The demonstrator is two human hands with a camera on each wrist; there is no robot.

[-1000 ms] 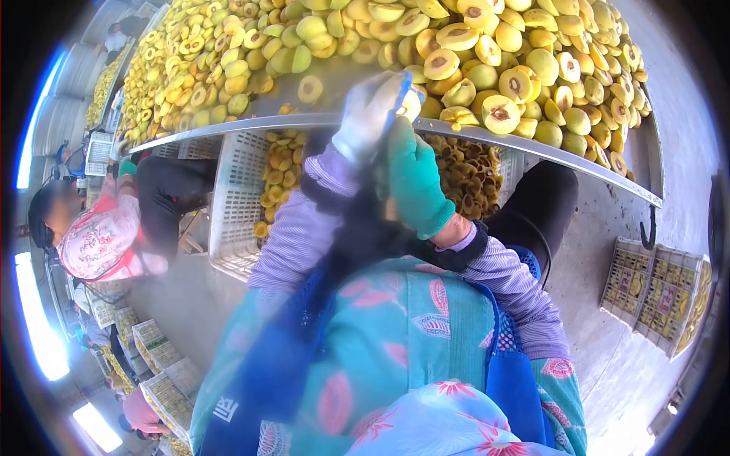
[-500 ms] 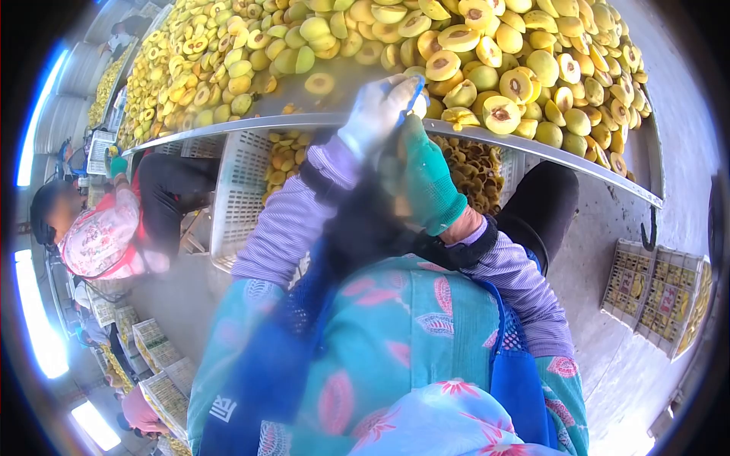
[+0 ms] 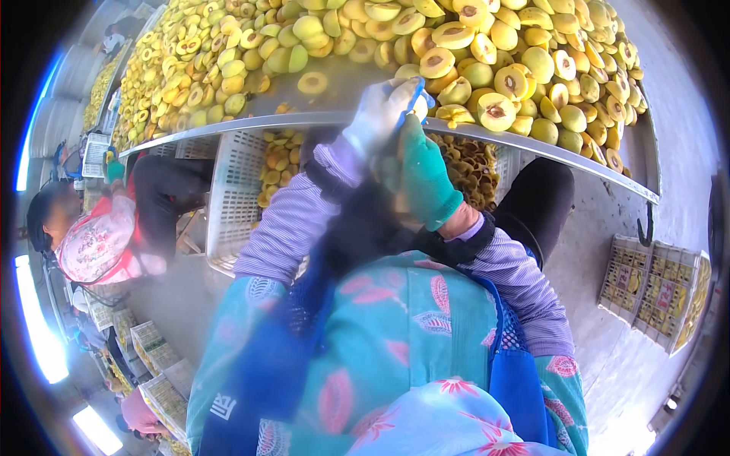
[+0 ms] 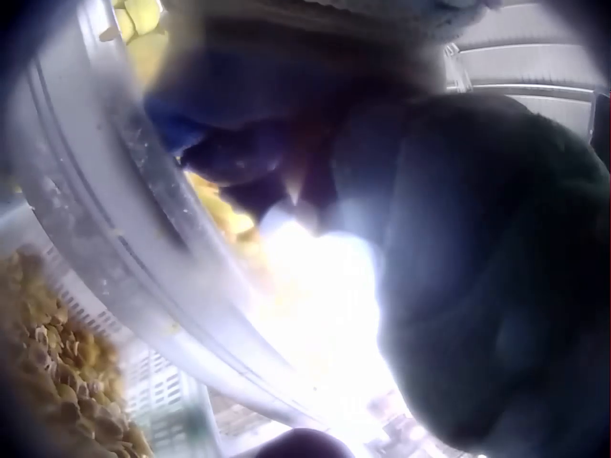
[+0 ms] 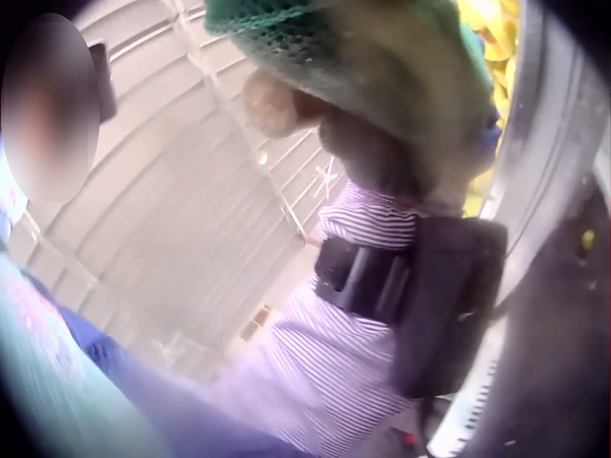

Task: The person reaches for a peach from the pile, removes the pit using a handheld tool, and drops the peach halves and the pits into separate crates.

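In the head view my left hand (image 3: 374,114), in a white glove with blue about the fingertips, pinches a pale yellow apricot half (image 3: 420,109) at the near edge of a metal tray (image 3: 304,119). My right hand (image 3: 430,178), in a green glove, is brought up against it, its upper end at the fruit. The rounded tan end of a tool handle (image 5: 270,101) pokes out below the green glove in the right wrist view; the fingers curl round the rest and hide its working end. Both hands are dark and blurred in the left wrist view.
Heaped apricot halves (image 3: 498,112) cover much of the tray. Beneath its rim stand a white crate (image 3: 228,197) with yellow fruit and a heap of brownish pieces (image 3: 468,175). Filled crates (image 3: 650,292) stand at right. Another person (image 3: 99,235) sits at left.
Both hands have shifted a little to the right along the tray edge, still together at the fruit. Over the last half second they barely move. The seated person's arm has moved slightly.
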